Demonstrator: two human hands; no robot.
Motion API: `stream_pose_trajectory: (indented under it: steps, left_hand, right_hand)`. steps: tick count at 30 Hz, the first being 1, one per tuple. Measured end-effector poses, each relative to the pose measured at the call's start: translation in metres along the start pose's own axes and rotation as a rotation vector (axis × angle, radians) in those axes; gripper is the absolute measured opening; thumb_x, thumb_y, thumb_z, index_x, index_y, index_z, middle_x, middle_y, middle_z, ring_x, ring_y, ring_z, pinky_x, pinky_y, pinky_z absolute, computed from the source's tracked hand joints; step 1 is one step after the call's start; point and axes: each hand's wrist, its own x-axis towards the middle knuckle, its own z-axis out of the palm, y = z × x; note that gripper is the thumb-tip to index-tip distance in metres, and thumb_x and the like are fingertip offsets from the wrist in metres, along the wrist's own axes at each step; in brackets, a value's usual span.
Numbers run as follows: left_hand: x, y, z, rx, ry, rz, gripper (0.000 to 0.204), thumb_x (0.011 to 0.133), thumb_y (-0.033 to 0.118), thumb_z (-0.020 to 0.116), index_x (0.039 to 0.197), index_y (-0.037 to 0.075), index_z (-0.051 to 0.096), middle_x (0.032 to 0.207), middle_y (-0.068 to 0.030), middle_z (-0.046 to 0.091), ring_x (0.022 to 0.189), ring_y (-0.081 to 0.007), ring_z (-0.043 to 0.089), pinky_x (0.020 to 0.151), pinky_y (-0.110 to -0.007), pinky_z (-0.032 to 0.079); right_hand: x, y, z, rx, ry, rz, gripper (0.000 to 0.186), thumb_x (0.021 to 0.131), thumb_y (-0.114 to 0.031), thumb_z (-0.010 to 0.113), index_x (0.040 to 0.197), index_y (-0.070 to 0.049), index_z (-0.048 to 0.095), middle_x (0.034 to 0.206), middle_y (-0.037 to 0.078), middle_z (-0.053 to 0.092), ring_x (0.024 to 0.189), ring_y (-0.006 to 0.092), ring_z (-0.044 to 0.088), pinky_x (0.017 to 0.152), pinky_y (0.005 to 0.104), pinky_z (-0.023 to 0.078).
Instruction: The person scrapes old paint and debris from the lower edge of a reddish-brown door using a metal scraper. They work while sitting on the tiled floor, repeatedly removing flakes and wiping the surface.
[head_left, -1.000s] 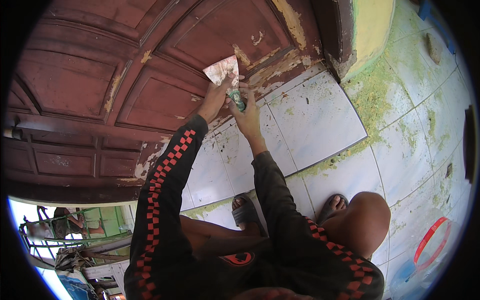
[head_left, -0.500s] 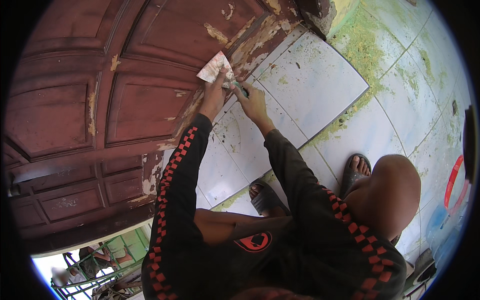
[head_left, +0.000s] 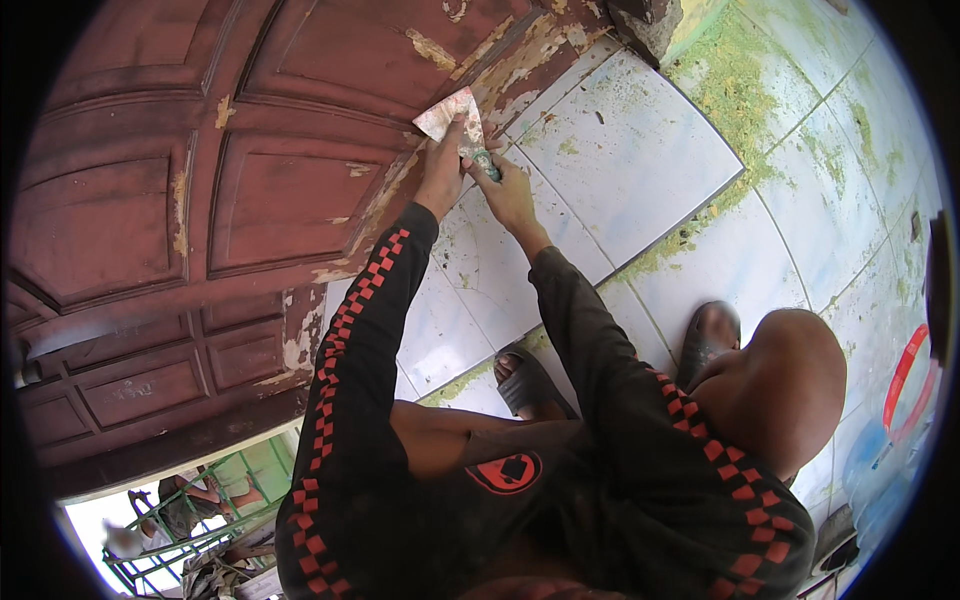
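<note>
A wide paint scraper [head_left: 457,112] with a flared, paint-smeared blade lies against the lower edge of the reddish-brown panelled door [head_left: 290,205]. My right hand [head_left: 512,195] is wrapped round its green handle. My left hand [head_left: 441,172] grips the scraper from the other side, with fingers pressed on the blade near its neck. Around the blade the door's paint is flaked off, leaving pale bare patches along its edge. The contact of the blade's edge with the wood is too small to make out.
White floor tiles [head_left: 625,150] form a raised step beside the door, with scattered yellow-green scrapings [head_left: 735,105] near it. My sandalled feet [head_left: 535,385] stand below. A clear blue plastic container [head_left: 880,470] sits at the right rim. Beyond a green railing [head_left: 215,520], a person is partly visible.
Both hands and the scraper have shifted slightly right along the door's edge, and the blade has turned a little. Both hands keep their hold.
</note>
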Motion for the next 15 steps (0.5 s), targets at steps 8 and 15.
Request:
stream_pose_trajectory:
  steps: [8, 15]
  left_hand:
    - [-0.005, -0.025, -0.002, 0.094, 0.028, -0.066, 0.041, 0.107, 0.04, 0.054, 0.115, 0.001, 0.061, 0.096, -0.0096, 0.067, 0.076, -0.0228, 0.072, 0.064, -0.035, 0.059]
    - [-0.004, -0.019, -0.007, 0.015, 0.056, 0.005, 0.037, 0.108, 0.037, 0.053, 0.116, 0.002, 0.061, 0.098, -0.0103, 0.069, 0.073, -0.0198, 0.069, 0.067, -0.034, 0.058]
  right_hand:
    - [-0.03, 0.01, 0.007, 0.103, 0.02, 0.033, 0.056, 0.097, -0.048, 0.065, 0.127, -0.001, 0.063, 0.099, 0.028, 0.072, 0.095, 0.0435, 0.071, 0.085, 0.0489, 0.052]
    - [-0.023, 0.003, 0.006, 0.043, 0.032, -0.043, 0.062, 0.098, -0.051, 0.064, 0.141, -0.007, 0.057, 0.109, 0.028, 0.072, 0.104, 0.0446, 0.07, 0.092, 0.0469, 0.053]
